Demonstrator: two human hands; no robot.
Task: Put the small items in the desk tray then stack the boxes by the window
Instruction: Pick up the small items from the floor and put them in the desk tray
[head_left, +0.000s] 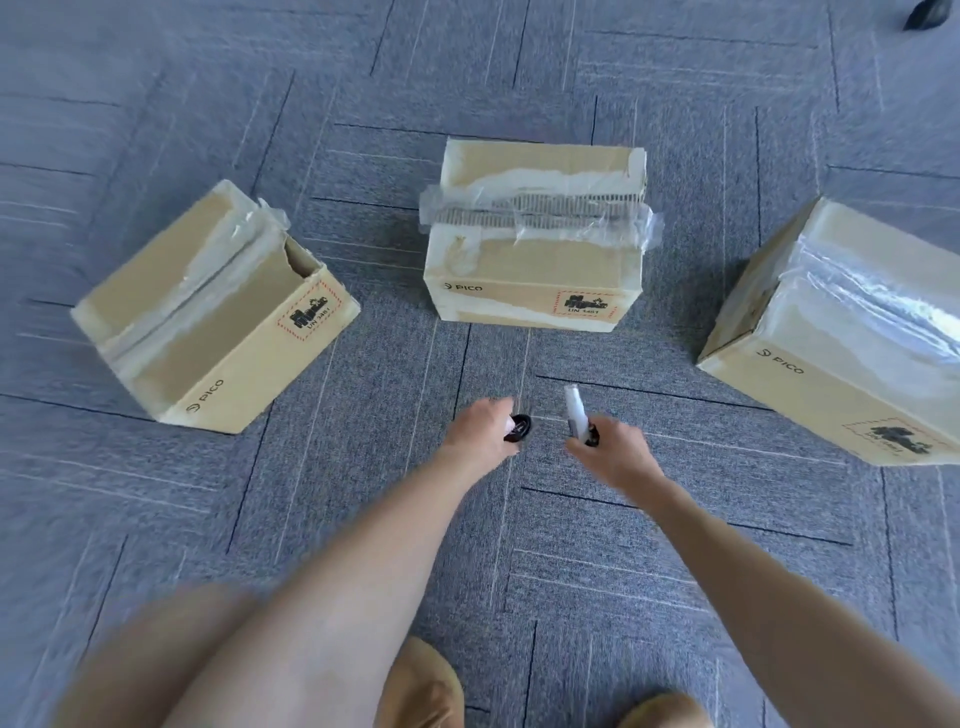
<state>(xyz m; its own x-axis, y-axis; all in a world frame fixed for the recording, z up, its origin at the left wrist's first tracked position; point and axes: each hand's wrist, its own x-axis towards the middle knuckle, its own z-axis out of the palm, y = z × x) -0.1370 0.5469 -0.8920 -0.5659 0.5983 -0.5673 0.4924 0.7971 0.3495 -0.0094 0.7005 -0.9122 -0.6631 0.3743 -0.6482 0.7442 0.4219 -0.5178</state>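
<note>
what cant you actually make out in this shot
Head view, the only one:
- The small dark round item in the left hand: fingers and blur hide what it is.
- The white stick-shaped item in the right hand: blurred, lower end covered.
- The right box: cut off by the picture's edge.
- Dark object, top right corner: cut off.
- Desk tray and window: out of frame.

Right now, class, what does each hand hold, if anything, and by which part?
The left hand grips a small black round item by its near edge. The right hand holds a white tube by its lower end, its top sticking up free.
</note>
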